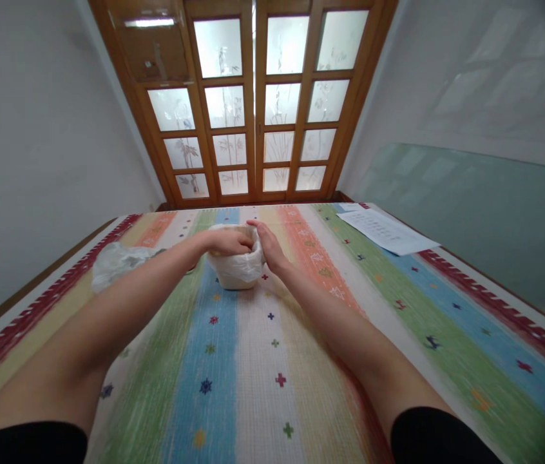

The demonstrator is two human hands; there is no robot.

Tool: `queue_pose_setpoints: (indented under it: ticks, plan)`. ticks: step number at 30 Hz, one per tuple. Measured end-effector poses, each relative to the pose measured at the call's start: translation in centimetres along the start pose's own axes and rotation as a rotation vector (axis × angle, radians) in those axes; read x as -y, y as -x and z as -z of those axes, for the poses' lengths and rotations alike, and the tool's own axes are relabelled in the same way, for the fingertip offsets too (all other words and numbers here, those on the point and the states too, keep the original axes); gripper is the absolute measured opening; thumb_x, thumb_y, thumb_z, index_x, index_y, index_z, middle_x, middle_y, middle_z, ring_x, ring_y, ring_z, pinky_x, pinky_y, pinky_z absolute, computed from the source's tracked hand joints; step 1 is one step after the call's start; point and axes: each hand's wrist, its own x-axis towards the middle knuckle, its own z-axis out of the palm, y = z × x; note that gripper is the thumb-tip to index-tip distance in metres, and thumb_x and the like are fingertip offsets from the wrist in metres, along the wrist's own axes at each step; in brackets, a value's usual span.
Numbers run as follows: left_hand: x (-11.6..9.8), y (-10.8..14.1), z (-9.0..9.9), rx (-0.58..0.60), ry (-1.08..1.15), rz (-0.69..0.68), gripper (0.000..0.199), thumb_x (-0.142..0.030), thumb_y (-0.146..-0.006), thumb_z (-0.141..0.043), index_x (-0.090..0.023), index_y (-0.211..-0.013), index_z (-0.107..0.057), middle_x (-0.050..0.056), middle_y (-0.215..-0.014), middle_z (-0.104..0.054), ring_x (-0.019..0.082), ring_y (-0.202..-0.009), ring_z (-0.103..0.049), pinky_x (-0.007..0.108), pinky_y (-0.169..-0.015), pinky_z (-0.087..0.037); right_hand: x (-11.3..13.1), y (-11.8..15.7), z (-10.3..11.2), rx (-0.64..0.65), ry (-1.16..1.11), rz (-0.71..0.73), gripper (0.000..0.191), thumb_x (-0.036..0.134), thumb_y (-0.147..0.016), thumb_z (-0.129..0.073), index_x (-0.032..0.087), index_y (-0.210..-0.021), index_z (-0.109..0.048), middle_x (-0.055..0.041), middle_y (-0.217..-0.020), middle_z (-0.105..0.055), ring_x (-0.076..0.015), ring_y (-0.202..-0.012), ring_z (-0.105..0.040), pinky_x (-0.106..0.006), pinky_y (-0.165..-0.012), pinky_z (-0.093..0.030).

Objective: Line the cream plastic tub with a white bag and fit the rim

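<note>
A small pale bin [238,282] stands on the table in front of me, with a white plastic bag [238,265] lining it and folded down over its rim. My left hand [232,241] reaches into the mouth of the bin from the left. Its fingers are curled near the inner right wall, and their tips are hidden. On the right side of the rim, my right hand [267,246] holds the bag's folded edge against the bin, fingers wrapped over the top.
Left of the bin, partly behind my left forearm, lies a crumpled white plastic bag [115,263]. A printed sheet of paper [383,231] rests at the far right edge. The striped tablecloth [253,374] covers the table. Beyond stand wooden glazed doors [256,116], with a glass panel [470,200] at right.
</note>
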Motion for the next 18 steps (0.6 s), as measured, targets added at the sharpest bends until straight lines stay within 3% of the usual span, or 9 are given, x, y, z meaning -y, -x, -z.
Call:
queue_pose_setpoints:
  ticks: [3,7,13,18]
  plan:
    - [-0.7,1.5,1.2,-0.053,-0.086,-0.028,0.037,-0.03,-0.092,-0.047,-0.02,-0.117,-0.073,0.004,-0.117,-0.075,0.02,-0.104,-0.066,0.026,-0.093,-0.047,0.0,-0.2,0.1,0.016,-0.006,-0.026,0.057,0.069,-0.097,-0.043,0.025,-0.123,-0.069,-0.006,-0.134,-0.068,-0.0236,-0.128,-0.06,-0.039,-0.117,-0.04]
    - [-0.5,1.6,0.9,-0.113,-0.249,0.16,0.037,-0.03,-0.093,-0.047,-0.018,-0.114,-0.074,0.009,-0.114,-0.076,0.023,-0.099,-0.068,0.031,-0.091,-0.049,0.1,-0.2,0.1,0.04,-0.013,-0.037,0.057,0.069,-0.098,-0.042,0.025,-0.124,-0.068,-0.0061,-0.134,-0.068,-0.0231,-0.126,-0.06,-0.039,-0.116,-0.041]
    - [-0.2,-0.6,-1.1,-0.079,-0.295,0.187,0.04,-0.039,-0.093,-0.048,-0.021,-0.116,-0.075,0.009,-0.12,-0.076,0.026,-0.107,-0.069,0.032,-0.093,-0.049,0.9,0.5,-0.2,0.062,0.064,0.029,0.054,0.066,-0.099,-0.043,0.023,-0.121,-0.068,-0.0065,-0.131,-0.069,-0.0237,-0.128,-0.059,-0.037,-0.117,-0.038]
    - [1.0,-1.5,-1.4,0.021,-0.21,0.164,0.05,-0.046,-0.093,-0.051,-0.022,-0.134,-0.066,0.008,-0.138,-0.069,0.026,-0.123,-0.064,0.032,-0.105,-0.045,0.9,0.2,0.1,0.005,0.075,0.035,0.048,0.06,-0.101,-0.043,0.023,-0.113,-0.07,-0.0058,-0.122,-0.071,-0.0238,-0.121,-0.061,-0.037,-0.114,-0.04]
